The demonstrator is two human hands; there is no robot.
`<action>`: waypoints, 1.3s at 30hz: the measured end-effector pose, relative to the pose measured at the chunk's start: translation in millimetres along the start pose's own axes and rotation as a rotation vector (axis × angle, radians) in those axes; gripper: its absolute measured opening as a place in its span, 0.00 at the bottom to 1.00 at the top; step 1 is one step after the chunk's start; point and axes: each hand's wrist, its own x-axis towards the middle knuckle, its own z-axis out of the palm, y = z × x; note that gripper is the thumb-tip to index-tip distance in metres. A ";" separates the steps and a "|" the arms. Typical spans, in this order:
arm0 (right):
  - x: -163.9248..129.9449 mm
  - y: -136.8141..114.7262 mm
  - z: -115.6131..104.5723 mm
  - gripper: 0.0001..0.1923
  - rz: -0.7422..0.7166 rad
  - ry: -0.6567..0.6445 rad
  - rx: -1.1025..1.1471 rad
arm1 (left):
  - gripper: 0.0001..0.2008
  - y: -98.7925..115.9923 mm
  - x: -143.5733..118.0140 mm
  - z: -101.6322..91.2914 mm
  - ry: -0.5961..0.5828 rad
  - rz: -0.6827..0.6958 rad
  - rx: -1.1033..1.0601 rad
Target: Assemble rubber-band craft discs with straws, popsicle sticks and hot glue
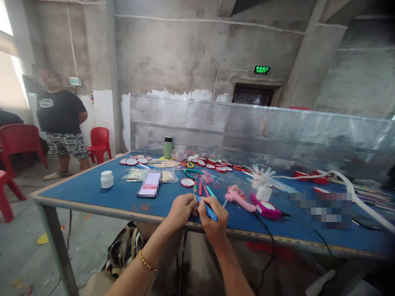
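My left hand (182,208) and my right hand (212,213) meet at the near edge of the blue table (92,193). The left hand pinches a thin multicoloured stick (194,188) that points upward. A blue stick (210,213) lies slantwise in the fingers of my right hand, its far end touching the left hand. Just beyond my hands lie loose red and teal sticks (206,190) and a red-rimmed round disc (187,182). A pink glue gun (237,197) rests to the right of them.
A magenta device (266,208) with a black cord, a white bottle (264,192), a white jar (107,179), a green flask (168,147) and several red-rimmed discs (216,164) lie on the table. A perforated metal screen (247,127) backs it. A person (60,123) stands by red chairs (99,144) at left.
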 end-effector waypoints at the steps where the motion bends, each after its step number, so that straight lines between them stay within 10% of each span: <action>1: -0.1 0.0 0.0 0.05 -0.003 0.003 0.001 | 0.16 0.4 0.0 -0.1 -0.002 0.001 -0.004; 39: -1.5 2.1 1.3 0.05 -0.009 0.028 0.033 | 0.15 4.1 -1.9 0.5 -0.011 -0.019 -0.059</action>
